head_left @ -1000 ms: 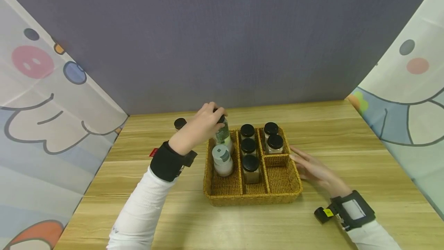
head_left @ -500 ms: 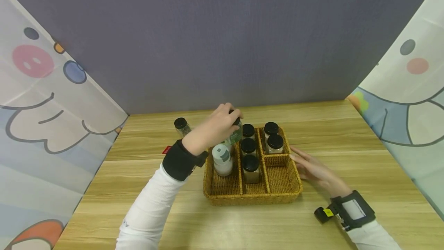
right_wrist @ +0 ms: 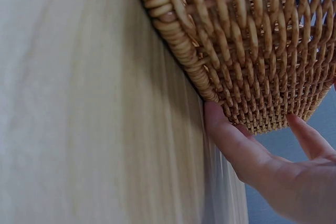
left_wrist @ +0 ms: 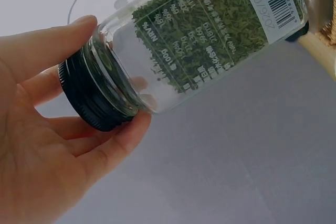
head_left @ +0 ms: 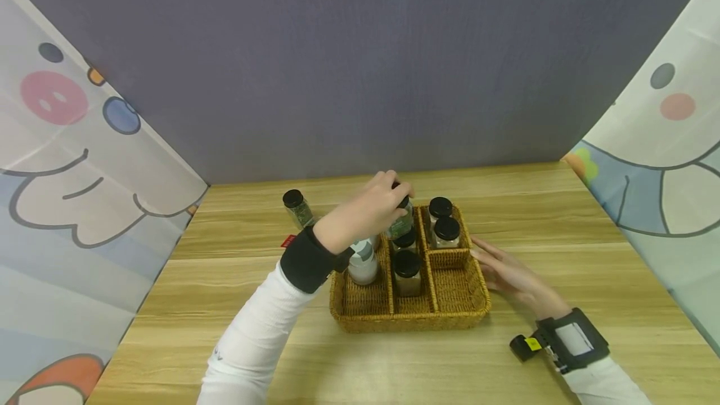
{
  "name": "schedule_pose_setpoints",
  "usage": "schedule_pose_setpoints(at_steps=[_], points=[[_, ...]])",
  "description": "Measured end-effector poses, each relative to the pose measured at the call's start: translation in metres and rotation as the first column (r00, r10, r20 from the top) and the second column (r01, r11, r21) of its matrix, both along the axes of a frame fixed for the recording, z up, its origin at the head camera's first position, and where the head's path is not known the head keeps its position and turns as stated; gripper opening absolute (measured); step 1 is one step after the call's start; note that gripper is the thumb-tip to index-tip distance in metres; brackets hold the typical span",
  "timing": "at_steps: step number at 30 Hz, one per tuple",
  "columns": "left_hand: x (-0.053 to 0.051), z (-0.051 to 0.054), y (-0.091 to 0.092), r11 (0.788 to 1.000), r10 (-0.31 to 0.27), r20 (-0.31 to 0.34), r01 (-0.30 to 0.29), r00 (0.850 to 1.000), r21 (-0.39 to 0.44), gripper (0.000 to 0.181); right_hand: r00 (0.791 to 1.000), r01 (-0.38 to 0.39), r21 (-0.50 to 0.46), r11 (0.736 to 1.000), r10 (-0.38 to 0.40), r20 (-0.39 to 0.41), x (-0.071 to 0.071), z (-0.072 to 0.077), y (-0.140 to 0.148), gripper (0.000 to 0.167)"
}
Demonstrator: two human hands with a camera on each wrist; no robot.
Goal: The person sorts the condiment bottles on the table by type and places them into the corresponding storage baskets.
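My left hand [head_left: 371, 212] grips a glass jar of dried green herbs [left_wrist: 202, 38] by its black screw lid [left_wrist: 92, 93]. In the head view this jar hangs over the back of the middle column of a divided wicker basket [head_left: 407, 325], partly covered by my fingers. Two black-lidded jars are visible in front of it, the nearest one [head_left: 407, 277] fully in view. My right hand [head_left: 514, 280] rests its extended fingers against the basket's right side; the right wrist view shows the fingertips touching the woven wall [right_wrist: 247, 51].
A jar with a pale cap [head_left: 364, 267] stands in the basket's left column. Two black-lidded jars, one in front [head_left: 447, 233], fill the back right compartment. Left of the basket, another herb jar [head_left: 300, 208] and a red tag [head_left: 288, 240] are on the wooden table [head_left: 225, 280].
My left hand has carried the herb jar rightward, from above the left column to above the middle column. My right hand and the basket have stayed put.
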State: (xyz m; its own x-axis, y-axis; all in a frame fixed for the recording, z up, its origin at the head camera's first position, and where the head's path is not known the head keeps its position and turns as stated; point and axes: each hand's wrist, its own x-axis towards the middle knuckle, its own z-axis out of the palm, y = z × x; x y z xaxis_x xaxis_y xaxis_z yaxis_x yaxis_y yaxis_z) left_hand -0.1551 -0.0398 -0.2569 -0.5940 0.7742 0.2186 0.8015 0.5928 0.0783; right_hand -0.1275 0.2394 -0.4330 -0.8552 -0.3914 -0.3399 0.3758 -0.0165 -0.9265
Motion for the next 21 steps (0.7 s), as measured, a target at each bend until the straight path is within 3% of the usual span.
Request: schedule_pose_setpoints(at_steps=[5, 16, 21], points=[[0.002, -0.002, 0.008, 0.999, -0.042, -0.036, 0.041, 0.998, -0.027, 0.021, 1.0, -0.003, 0.005, 1.0, 0.003, -0.005, 0.0, 0.0, 0.0, 0.07], [0.007, -0.004, 0.027, 0.995, -0.09, -0.028, 0.088, 0.996, -0.056, 0.025, 1.0, -0.016, 0.001, 1.0, 0.016, 0.0, -0.001, 0.002, 0.0, 0.07], [0.009, -0.008, 0.037, 0.99, -0.136, -0.072, 0.131, 0.988, -0.06, 0.024, 1.0, -0.028, -0.023, 0.999, 0.028, 0.004, 0.0, 0.003, 0.001, 0.07]])
